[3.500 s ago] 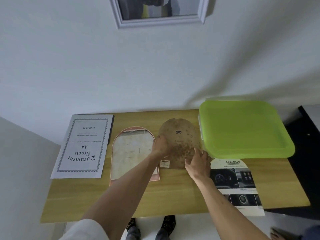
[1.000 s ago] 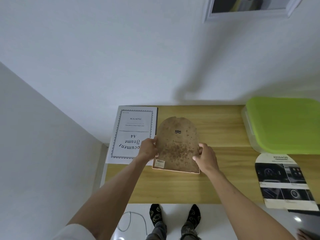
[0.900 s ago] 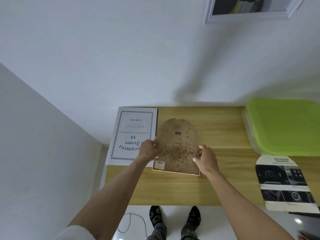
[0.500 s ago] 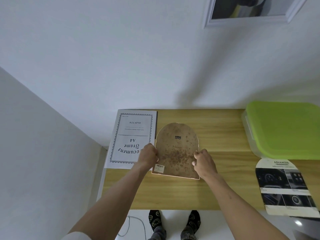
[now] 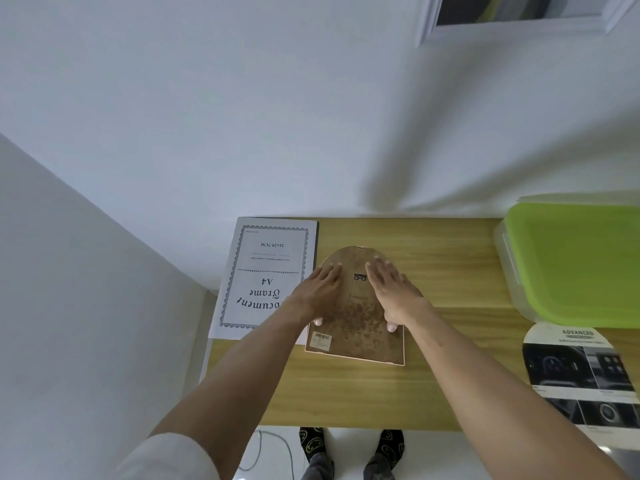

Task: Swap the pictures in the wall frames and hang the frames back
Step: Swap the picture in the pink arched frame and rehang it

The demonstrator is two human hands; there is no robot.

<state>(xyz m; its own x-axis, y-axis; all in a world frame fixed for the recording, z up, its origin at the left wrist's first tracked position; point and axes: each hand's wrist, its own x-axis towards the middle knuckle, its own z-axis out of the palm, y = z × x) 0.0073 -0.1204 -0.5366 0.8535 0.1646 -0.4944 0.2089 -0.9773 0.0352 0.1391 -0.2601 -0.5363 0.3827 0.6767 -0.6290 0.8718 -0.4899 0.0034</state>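
Both hands, left (image 5: pixel 320 292) and right (image 5: pixel 393 289), lay flat and unclenched on the arched backing board (image 5: pixel 356 313); even pressure should seat it squarely.

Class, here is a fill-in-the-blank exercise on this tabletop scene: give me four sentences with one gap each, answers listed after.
1. Both hands, the left hand and the right hand, press flat on the ____ backing board of the arched frame.
2. The container at the table's right has a ____ lid.
3. The sheet left of the frame reads "Document ____ A4".
4. The car printout lies ____ the container.

Missing words: brown; green; Frame; in front of
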